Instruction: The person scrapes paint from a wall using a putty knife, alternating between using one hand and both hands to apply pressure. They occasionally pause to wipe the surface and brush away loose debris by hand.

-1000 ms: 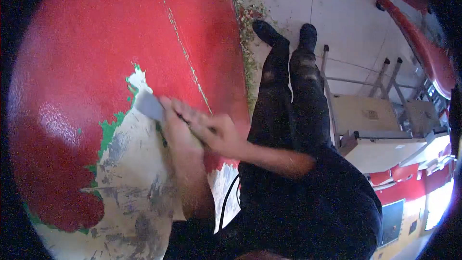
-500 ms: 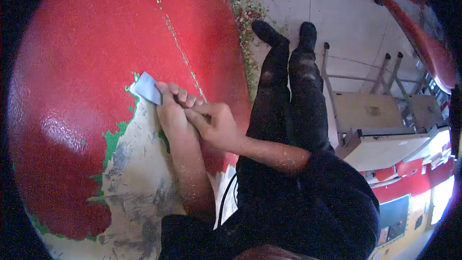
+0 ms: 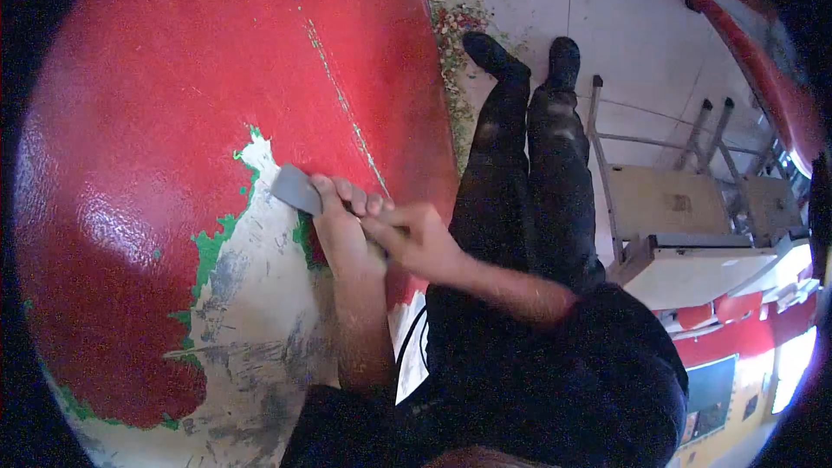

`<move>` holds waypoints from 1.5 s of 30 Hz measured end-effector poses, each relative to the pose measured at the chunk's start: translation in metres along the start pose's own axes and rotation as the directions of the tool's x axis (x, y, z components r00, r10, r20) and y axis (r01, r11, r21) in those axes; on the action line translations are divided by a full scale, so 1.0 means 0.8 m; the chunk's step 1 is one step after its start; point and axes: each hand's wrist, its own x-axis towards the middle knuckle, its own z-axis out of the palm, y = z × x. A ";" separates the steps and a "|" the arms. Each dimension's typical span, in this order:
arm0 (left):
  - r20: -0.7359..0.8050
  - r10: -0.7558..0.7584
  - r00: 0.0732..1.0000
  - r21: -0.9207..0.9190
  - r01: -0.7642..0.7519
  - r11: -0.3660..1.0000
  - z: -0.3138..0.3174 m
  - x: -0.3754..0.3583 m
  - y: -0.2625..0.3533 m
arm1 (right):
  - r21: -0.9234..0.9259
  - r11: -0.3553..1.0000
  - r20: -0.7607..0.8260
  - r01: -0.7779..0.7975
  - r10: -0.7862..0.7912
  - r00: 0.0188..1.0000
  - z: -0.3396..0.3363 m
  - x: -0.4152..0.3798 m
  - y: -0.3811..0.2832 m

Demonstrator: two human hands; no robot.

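A scraper with a flat grey blade [image 3: 296,190] rests against a red painted wall [image 3: 173,104], at the edge of a bare whitish patch [image 3: 260,295]. Just behind the blade, my left hand [image 3: 341,230] is closed round the scraper. My right hand [image 3: 420,238] grips the handle further back, its fingers close to the left ones. Most of the handle is hidden by the hands. Green paint [image 3: 208,256] shows along the ragged border between red and bare surface. A narrow bare tip [image 3: 257,154] lies beyond the blade.
Paint flakes [image 3: 451,35] lie on the pale floor [image 3: 520,0] along the wall's base. My legs [image 3: 559,156] are to the right of the wall. Upturned-looking furniture with metal legs and a tan panel [image 3: 667,199] stands further right. A green board [image 3: 711,394] shows at lower right.
Both hands and the scraper have moved right and slightly down in the view, back from the narrow tip of the bare patch, which is now uncovered. The whole view has shifted slightly.
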 end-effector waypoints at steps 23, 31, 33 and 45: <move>-0.029 0.134 0.991 -0.054 -0.136 0.989 -0.011 -0.005 0.006 | 0.195 0.973 0.193 0.126 -0.164 0.967 -0.018 0.022 -0.022; -0.008 0.235 0.972 0.105 -0.233 0.967 0.004 -0.007 0.026 | 0.045 0.967 -0.128 0.251 -0.244 0.961 0.021 0.020 0.000; 0.039 0.115 0.993 0.067 -0.117 0.991 -0.006 -0.020 0.008 | -0.004 0.991 -0.035 0.134 -0.134 0.990 0.011 -0.017 -0.007; 0.039 0.120 0.992 0.051 -0.122 0.991 0.019 0.002 0.023 | -0.054 0.998 -0.131 0.038 -0.045 0.990 0.012 0.011 -0.026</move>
